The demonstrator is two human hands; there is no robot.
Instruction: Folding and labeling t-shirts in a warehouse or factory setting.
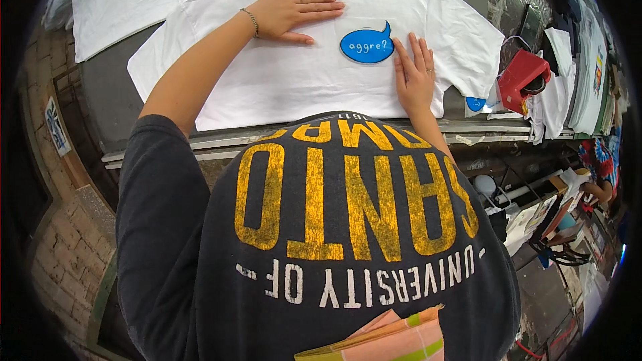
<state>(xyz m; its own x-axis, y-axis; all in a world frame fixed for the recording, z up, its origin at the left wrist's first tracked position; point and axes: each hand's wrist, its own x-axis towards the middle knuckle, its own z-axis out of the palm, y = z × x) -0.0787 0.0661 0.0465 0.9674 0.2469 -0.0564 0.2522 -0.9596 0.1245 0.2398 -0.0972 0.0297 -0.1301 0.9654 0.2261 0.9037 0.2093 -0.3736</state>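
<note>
A white T-shirt (281, 80) lies spread out before me, its collar at the far side. On its chest sits a blue speech-bubble print (367, 46) with white lettering, apparently on a clear film sheet. My left hand (301, 12) rests flat on the shirt below the collar, left of the print, fingers extended and thumb apart. Beside the print's right edge, my right hand (416, 72) touches the shirt with its fingers spread. Its index fingertip is at or very near the bubble's edge. Neither hand grips anything.
Under the shirt is a dark table (110, 95) with a metal front edge. More white fabric (120, 5) lies at the left. A red tape dispenser (521, 80) stands at the right, near another blue print (475, 104) and stacked shirts (587, 70). Another person's arm (599, 191) shows far right.
</note>
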